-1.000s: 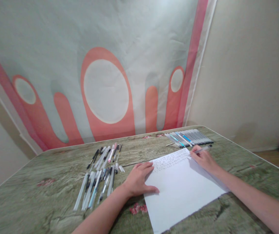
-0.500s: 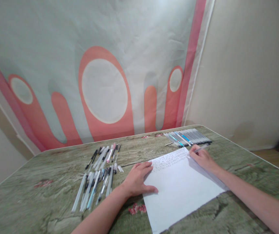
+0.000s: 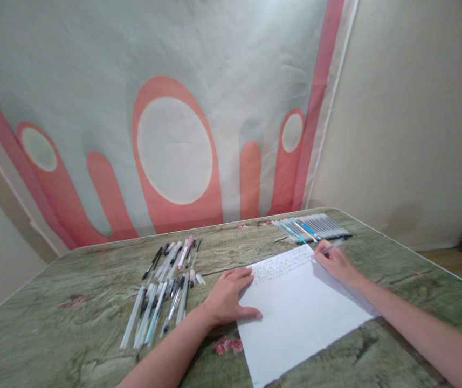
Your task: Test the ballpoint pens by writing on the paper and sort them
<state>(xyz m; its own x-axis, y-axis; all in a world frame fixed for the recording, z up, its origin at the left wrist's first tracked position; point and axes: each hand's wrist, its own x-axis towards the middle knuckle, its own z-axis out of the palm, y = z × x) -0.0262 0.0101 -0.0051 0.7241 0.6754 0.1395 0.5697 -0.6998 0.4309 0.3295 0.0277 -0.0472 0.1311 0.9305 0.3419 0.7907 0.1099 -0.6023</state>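
Note:
A white sheet of paper [image 3: 295, 323] lies on the table in front of me, with several lines of small dark handwriting across its upper part. My left hand [image 3: 231, 296] rests on the sheet's left edge, fingers stretched and thumb apart. Near the upper right corner of the paper, my right hand [image 3: 333, 264] is closed around a slim clear pen [image 3: 333, 247]. The pen slants up to the right, and its tip is down by the end of a written line. The writing is too small to read.
Two groups of pens, an upper group [image 3: 172, 260] and a lower group [image 3: 156, 312], lie left of the paper. White pen caps [image 3: 200, 279] sit beside them. A neat row of clear pens [image 3: 323, 226] lies behind my right hand. The wood-patterned table [image 3: 24, 312] meets a printed cloth backdrop [image 3: 174, 151].
Both hands stay in almost the same place, and the pen is still held at the end of the writing. The whole view has shifted very slightly.

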